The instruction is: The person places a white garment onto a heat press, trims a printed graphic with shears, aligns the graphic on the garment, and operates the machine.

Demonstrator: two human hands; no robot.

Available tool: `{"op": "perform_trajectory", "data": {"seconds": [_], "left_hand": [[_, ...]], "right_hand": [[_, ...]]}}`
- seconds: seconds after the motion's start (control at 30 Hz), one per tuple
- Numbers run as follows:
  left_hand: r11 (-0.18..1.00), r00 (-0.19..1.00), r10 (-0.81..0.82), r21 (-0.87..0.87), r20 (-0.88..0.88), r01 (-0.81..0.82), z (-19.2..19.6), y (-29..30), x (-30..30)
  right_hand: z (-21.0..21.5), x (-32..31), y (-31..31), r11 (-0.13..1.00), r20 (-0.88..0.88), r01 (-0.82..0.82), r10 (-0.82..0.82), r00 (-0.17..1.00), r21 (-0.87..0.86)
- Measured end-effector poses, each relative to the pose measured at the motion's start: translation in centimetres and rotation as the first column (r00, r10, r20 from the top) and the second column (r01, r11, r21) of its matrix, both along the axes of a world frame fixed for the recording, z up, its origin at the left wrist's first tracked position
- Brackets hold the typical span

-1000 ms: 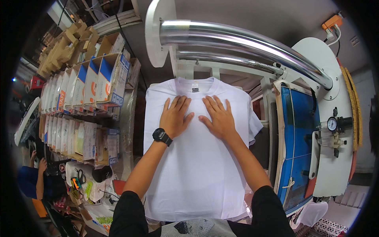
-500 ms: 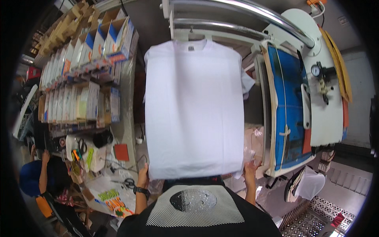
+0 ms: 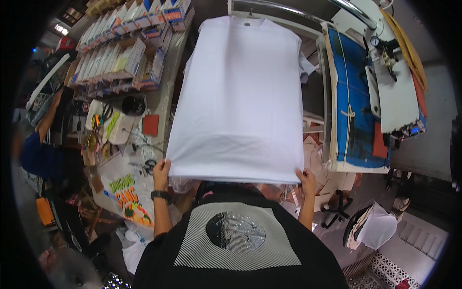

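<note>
White cotton T-shirt point(image 3: 240, 96): spread flat beyond and between the two hands, collar at the far end. Left hand point(image 3: 162, 171) pinches its near left corner, thumb uppermost; right hand point(image 3: 305, 179) pinches the near right corner. The hem runs almost straight between them, just beyond the person's black shirt. Cloth mostly smooth, with shallow creases above the hem; one sleeve projects at the far right. The support beneath is hidden.

Blue rectangular panel with a cream border and a tied white cord point(image 3: 344, 77): beyond and to the right of the right hand, apart from the garment. A gap separates the two, with tan flattened cardboard point(image 3: 315, 166) visible low in it, near that hand.

Grey-white tabletop point(image 3: 163, 101): left of and beyond the left hand; a narrow strip of room divides its edge from the garment.

Printed cardboard boxes point(image 3: 137, 58): well beyond the left hand, in rows; pale flat sheets stand in the nearer row, other contents too small to tell.

White shallow tray point(image 3: 120, 136): beyond and left of the left hand, containing a bright green strip and black-handled scissors.

Dark red square piece point(image 3: 150, 125): beyond the left hand.

Second black-handled scissors point(image 3: 150, 166): just left of the left hand.
</note>
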State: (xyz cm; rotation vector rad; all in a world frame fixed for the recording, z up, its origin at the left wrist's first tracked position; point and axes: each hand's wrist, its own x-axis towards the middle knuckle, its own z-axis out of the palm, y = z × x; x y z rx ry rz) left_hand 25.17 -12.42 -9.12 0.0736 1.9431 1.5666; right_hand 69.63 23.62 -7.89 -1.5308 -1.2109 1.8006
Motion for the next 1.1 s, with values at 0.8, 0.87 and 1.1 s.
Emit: {"op": "perform_trajectory", "data": {"seconds": [0.8, 0.87, 1.1], "left_hand": [[0.994, 0.993, -0.113, 0.003, -0.043, 0.113, 1.8, -3.0, -1.4], [0.994, 0.993, -0.104, 0.021, -0.047, 0.105, 1.8, -2.8, -1.2], [0.989, 0.989, -0.13, -0.087, -0.075, 0.124, 1.0, -2.5, -1.1]], "right_hand": [[3.3, 0.7, -0.3, 0.992, -0.065, 0.007, 0.001, 0.998, 0.126], [2.9, 0.9, -0.5, 0.992, -0.109, 0.004, 0.01, 0.994, 0.125], [0.5, 1.4, -1.1, 0.954, 0.018, -0.119, 0.119, 0.993, 0.276]]}}
